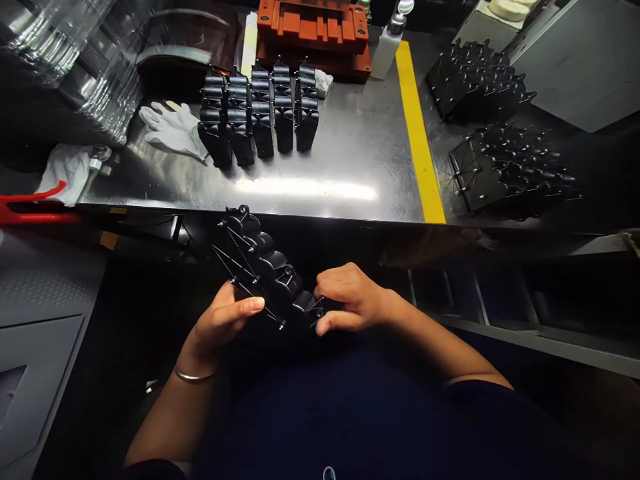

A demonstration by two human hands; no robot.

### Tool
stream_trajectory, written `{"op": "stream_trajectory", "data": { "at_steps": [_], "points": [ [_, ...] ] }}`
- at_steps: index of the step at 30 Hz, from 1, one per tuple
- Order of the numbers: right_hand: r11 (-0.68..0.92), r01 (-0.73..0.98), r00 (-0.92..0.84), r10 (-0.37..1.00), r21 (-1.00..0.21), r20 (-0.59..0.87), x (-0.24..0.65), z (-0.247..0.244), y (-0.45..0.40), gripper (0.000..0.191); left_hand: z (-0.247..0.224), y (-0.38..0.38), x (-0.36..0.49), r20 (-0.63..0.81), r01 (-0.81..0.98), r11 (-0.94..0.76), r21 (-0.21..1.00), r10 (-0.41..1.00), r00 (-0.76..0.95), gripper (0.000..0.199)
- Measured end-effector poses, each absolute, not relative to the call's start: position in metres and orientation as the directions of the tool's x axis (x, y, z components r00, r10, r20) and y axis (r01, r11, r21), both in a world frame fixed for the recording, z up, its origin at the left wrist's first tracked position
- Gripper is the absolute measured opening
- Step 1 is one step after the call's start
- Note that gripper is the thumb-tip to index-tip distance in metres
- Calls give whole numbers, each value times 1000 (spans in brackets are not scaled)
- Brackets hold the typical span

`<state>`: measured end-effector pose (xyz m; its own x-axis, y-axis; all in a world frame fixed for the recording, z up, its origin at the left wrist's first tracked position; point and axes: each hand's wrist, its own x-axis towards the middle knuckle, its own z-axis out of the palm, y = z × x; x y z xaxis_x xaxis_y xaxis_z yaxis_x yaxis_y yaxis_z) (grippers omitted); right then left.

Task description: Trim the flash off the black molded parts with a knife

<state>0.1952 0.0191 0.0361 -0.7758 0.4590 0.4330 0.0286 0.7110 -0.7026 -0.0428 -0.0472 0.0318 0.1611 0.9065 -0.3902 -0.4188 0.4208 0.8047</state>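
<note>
Between my hands is a long black moulded plastic part point(263, 267) with thin metal wires strung along its side. My left hand point(223, 320) holds it from below near the middle, and a thin bangle circles that wrist. My right hand point(347, 300) pinches its lower end, with fingertips among the wires. Part of the piece is hidden by my fingers. Beyond the table edge, several similar black parts stand in tight rows point(260, 113) on a stainless steel table point(330, 190). A pair of white gloves point(173, 130) lies to their left.
An orange block fixture point(313, 33) and a white plastic bottle point(387, 50) stand at the back. Yellow tape point(417, 127) runs along the table. Two wired black assemblies point(475, 83) sit at right. A white cloth point(65, 173) and red-handled tool point(30, 207) lie at left.
</note>
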Motion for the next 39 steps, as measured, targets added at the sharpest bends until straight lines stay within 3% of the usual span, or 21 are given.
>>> {"op": "stream_trajectory", "data": {
  "at_steps": [3,7,14,20,23,25,27,29,31,34,36,39],
  "points": [
    [738,12,-797,415,-675,439,194,37,22,55,31,-47,-40,-390,-435,437,788,899,197,37],
    [803,95,-718,464,-588,518,191,34,24,53,24,-44,-36,-389,-488,446,751,895,219,32],
    [865,223,-637,478,-449,605,186,31,28,56,11,-45,-26,-437,-570,436,697,888,144,34],
    [811,292,-606,567,-506,558,190,31,26,52,8,-45,-22,-450,-608,425,671,885,122,29],
    [802,195,-667,531,-565,523,192,31,27,51,5,-43,-28,-462,-645,425,634,878,124,25],
    [734,97,-615,575,-673,539,195,29,31,44,2,-43,-32,-481,-670,468,577,857,184,22],
    [611,75,-457,724,-788,518,199,27,39,31,-1,-42,-34,-467,-676,548,492,822,326,27],
    [466,67,-372,832,-882,412,204,25,49,47,-5,-42,-33,-424,-654,642,401,763,488,36],
    [335,24,-501,819,-942,279,209,24,56,64,-10,-42,-30,-380,-604,717,349,697,608,41],
    [195,10,-612,777,-981,148,212,22,60,55,-15,-43,-30,-313,-569,740,360,670,673,42],
    [87,8,-491,868,-996,72,211,20,57,51,-14,-42,-31,-322,-631,669,393,743,587,31],
    [-77,-35,-275,959,-996,-65,201,16,48,50,-3,-39,-32,-464,-662,471,583,862,204,5]
  ]
}}
